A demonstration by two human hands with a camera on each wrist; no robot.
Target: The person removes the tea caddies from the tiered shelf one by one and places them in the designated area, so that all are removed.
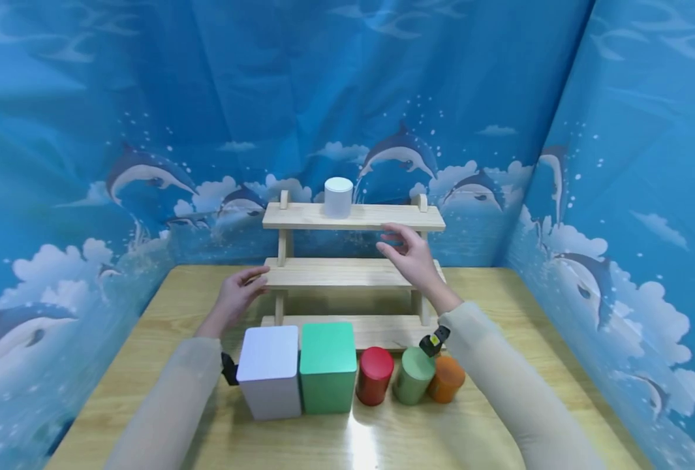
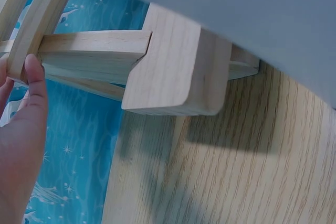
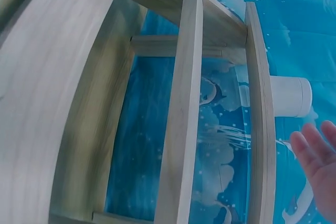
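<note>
A three-tier wooden shelf [image 1: 347, 273] stands at the back of the table. My left hand [image 1: 241, 294] is at the left end of its middle tier; in the left wrist view the thumb [image 2: 34, 74] and fingers pinch the board's end. A white cylinder [image 1: 338, 198] stands upright on the top tier, left of centre. To the right of that cylinder, my right hand [image 1: 408, 254] hovers in front of the top tier, fingers loosely bent, with nothing in it. The right wrist view shows these fingers [image 3: 315, 148] apart from the white cylinder [image 3: 290, 96].
Along the front of the shelf stand a white box [image 1: 269, 372], a green box [image 1: 327, 369], a red cylinder [image 1: 374, 376], a light green cylinder [image 1: 413, 378] and an orange cylinder [image 1: 447, 380]. Blue dolphin-print curtains [image 1: 347, 78] enclose the table [image 1: 194, 294] at back and sides.
</note>
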